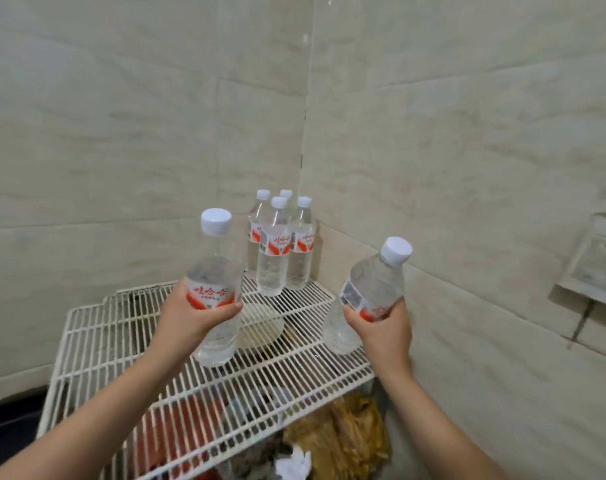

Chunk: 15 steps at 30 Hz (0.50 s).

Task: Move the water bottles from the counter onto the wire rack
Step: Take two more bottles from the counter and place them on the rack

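**Two Bottles in Hand over the Rack, Four Standing in the Corner**

The person holds a water bottle in each hand above a white wire rack that sits in the corner of a room with pale tiled walls.

The left hand is wrapped around the label band of the left bottle, with the thumb across the front of the red and white label. This bottle stands nearly upright, white cap on top, over the middle of the rack. Its base looks to be just above the wires, though the blur makes it hard to say whether it touches them.

The right hand is clamped around the lower half of the right bottle. This one is tilted, its cap leaning up and to the right and its barcode facing the camera. Its base hangs at the rack's right edge.

The four bottles already on the rack stand upright in a tight cluster at its far corner, close against both walls, all with white caps and the same labels.

A round pale plate shows through the wires below the rack's centre. Lower down, under the near part of the rack, lie a red item and a yellow-brown crumpled bag. A small recessed holder is set in the right wall.
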Each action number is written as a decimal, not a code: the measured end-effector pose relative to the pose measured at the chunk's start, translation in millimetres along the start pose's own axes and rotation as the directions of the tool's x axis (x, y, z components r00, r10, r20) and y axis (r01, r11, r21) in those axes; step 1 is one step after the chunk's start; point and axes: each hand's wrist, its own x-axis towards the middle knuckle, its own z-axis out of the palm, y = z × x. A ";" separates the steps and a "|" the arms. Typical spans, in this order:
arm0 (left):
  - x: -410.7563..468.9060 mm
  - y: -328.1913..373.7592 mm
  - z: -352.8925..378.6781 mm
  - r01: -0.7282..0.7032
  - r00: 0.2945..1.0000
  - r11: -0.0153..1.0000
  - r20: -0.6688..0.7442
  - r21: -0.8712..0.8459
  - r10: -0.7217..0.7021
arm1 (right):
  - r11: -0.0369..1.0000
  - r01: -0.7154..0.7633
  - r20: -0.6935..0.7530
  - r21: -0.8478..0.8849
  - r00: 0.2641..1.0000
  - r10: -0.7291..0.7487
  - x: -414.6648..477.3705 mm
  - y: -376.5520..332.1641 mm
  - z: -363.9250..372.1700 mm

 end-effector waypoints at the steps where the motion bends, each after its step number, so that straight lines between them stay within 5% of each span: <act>1: 5.6 -2.2 2.5 0.021 1.000 1.000 -0.005 0.009 -0.021 | 1.000 -0.006 0.015 -0.009 1.000 0.006 8.6 1.2 9.1; 15: 26.4 -21.2 36.0 0.149 0.958 0.989 -0.253 0.022 -0.138 | 0.988 0.000 0.261 -0.154 0.964 0.040 137.9 26.0 106.8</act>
